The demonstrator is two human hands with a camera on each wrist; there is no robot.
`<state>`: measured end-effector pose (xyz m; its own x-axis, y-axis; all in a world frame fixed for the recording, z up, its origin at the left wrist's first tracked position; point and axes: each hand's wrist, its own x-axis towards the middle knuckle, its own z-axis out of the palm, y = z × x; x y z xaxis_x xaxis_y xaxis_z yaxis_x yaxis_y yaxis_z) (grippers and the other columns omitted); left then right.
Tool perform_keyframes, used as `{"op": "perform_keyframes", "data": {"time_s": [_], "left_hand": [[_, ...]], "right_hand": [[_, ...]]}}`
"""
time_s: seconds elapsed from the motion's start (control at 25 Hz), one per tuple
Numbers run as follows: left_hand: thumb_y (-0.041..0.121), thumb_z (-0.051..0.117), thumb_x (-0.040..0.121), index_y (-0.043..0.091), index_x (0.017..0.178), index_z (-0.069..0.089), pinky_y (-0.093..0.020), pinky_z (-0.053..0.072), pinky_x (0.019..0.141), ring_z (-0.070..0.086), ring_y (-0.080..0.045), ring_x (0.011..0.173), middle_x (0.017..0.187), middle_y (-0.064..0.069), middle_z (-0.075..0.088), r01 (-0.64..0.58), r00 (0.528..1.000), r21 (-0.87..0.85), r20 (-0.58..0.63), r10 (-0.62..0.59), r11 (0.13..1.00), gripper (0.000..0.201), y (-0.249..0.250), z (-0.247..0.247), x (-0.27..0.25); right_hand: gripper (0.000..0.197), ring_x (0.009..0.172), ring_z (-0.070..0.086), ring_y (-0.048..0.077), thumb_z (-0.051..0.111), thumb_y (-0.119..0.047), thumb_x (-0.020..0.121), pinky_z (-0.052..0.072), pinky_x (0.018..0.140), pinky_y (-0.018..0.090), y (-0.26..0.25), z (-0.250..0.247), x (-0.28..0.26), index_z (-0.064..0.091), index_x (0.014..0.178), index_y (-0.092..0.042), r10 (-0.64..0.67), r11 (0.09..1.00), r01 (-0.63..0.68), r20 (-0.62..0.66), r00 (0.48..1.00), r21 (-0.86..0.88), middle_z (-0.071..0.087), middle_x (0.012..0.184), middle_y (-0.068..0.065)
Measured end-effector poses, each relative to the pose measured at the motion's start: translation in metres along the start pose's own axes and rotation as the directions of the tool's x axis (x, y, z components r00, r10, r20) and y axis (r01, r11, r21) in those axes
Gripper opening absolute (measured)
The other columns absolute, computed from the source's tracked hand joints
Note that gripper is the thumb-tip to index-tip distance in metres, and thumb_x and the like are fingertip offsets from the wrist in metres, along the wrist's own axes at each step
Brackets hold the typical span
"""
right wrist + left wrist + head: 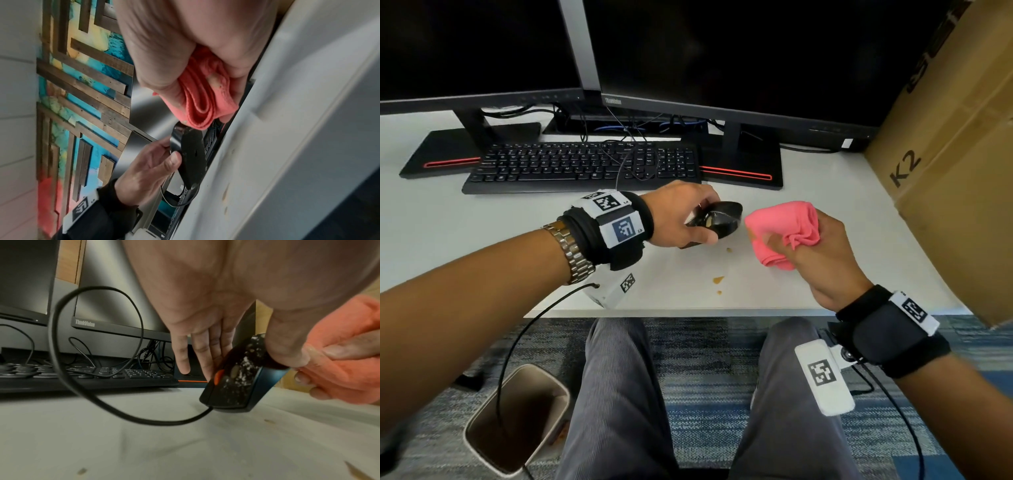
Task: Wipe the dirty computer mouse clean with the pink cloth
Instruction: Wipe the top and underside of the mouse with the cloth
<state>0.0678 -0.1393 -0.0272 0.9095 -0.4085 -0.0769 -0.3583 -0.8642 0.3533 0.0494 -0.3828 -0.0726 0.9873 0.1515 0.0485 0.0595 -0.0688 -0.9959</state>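
My left hand grips a black wired computer mouse by its sides and holds it tilted just above the white desk. In the left wrist view the mouse has white specks and smears on its top, beside an orange wheel. My right hand clutches a bunched pink cloth just right of the mouse. I cannot tell whether the cloth touches the mouse. In the right wrist view the folded pink cloth hangs close above the mouse.
A black keyboard and two monitors on stands lie behind the hands. A large cardboard box stands on the right. Brown spots mark the desk near its front edge. The mouse cable loops to the left. A waste bin sits on the floor.
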Motion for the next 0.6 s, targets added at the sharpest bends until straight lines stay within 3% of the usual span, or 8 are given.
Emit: {"op": "perform_keyframes", "data": {"time_s": [0.12, 0.24, 0.32, 0.44, 0.52, 0.6], "left_hand": [[0.042, 0.068, 0.082, 0.017, 0.128, 0.052, -0.042, 0.049, 0.097, 0.061, -0.019, 0.108, 0.117, 0.000, 0.065, 0.009, 1.000, -0.029, 0.005, -0.009, 1.000, 0.054, 0.001, -0.003, -0.001], [0.041, 0.066, 0.084, 0.017, 0.130, 0.052, -0.040, 0.049, 0.097, 0.062, -0.018, 0.110, 0.119, -0.001, 0.065, 0.012, 1.000, -0.057, 0.006, -0.012, 0.998, 0.054, 0.001, -0.003, -0.002], [0.041, 0.065, 0.085, 0.017, 0.131, 0.052, -0.038, 0.049, 0.096, 0.063, -0.017, 0.109, 0.119, -0.001, 0.066, 0.016, 1.000, -0.067, 0.000, -0.016, 0.998, 0.054, -0.001, -0.003, -0.004], [0.041, 0.066, 0.084, 0.017, 0.131, 0.051, -0.038, 0.049, 0.096, 0.063, -0.017, 0.109, 0.119, -0.001, 0.066, 0.011, 1.000, -0.072, -0.009, -0.012, 0.997, 0.054, -0.001, -0.003, -0.006], [0.041, 0.067, 0.084, 0.016, 0.131, 0.052, -0.040, 0.050, 0.096, 0.063, -0.018, 0.108, 0.119, -0.002, 0.066, 0.001, 1.000, -0.073, -0.008, -0.001, 0.997, 0.055, 0.000, -0.001, -0.007], [0.042, 0.067, 0.084, 0.015, 0.130, 0.053, -0.040, 0.050, 0.096, 0.063, -0.019, 0.108, 0.117, -0.002, 0.067, -0.009, 1.000, -0.067, -0.011, 0.008, 0.998, 0.055, 0.001, 0.000, -0.007]], "right_hand": [[0.026, 0.097, 0.072, 0.024, 0.073, -0.001, 0.089, 0.059, 0.081, 0.041, 0.000, 0.007, 0.000, 0.069, 0.110, -0.017, 0.035, 0.996, -0.031, -0.050, 0.998, 0.079, 0.074, 0.104, 0.007], [0.033, 0.105, 0.069, 0.030, 0.070, 0.001, 0.091, 0.057, 0.084, 0.042, 0.002, 0.008, 0.001, 0.065, 0.123, -0.005, 0.058, 0.982, -0.046, -0.060, 0.997, 0.185, 0.071, 0.111, 0.012], [0.034, 0.100, 0.069, 0.028, 0.068, 0.003, 0.092, 0.056, 0.079, 0.039, 0.002, 0.009, 0.000, 0.063, 0.125, -0.001, 0.036, 0.982, -0.023, -0.068, 0.997, 0.187, 0.071, 0.106, 0.011], [0.024, 0.089, 0.071, 0.018, 0.068, 0.004, 0.091, 0.060, 0.074, 0.032, -0.002, 0.012, -0.002, 0.071, 0.105, -0.016, -0.027, 0.993, 0.035, -0.070, 0.997, 0.113, 0.073, 0.096, 0.004], [0.024, 0.088, 0.070, 0.021, 0.070, 0.002, 0.090, 0.059, 0.072, 0.032, -0.004, 0.015, -0.002, 0.072, 0.096, -0.022, -0.085, 0.995, 0.089, -0.068, 0.994, 0.054, 0.072, 0.094, 0.009], [0.021, 0.089, 0.067, 0.024, 0.073, 0.000, 0.089, 0.056, 0.072, 0.033, -0.004, 0.017, -0.001, 0.073, 0.097, -0.019, -0.139, 0.990, 0.139, -0.055, 0.989, 0.001, 0.070, 0.094, 0.012]]}}
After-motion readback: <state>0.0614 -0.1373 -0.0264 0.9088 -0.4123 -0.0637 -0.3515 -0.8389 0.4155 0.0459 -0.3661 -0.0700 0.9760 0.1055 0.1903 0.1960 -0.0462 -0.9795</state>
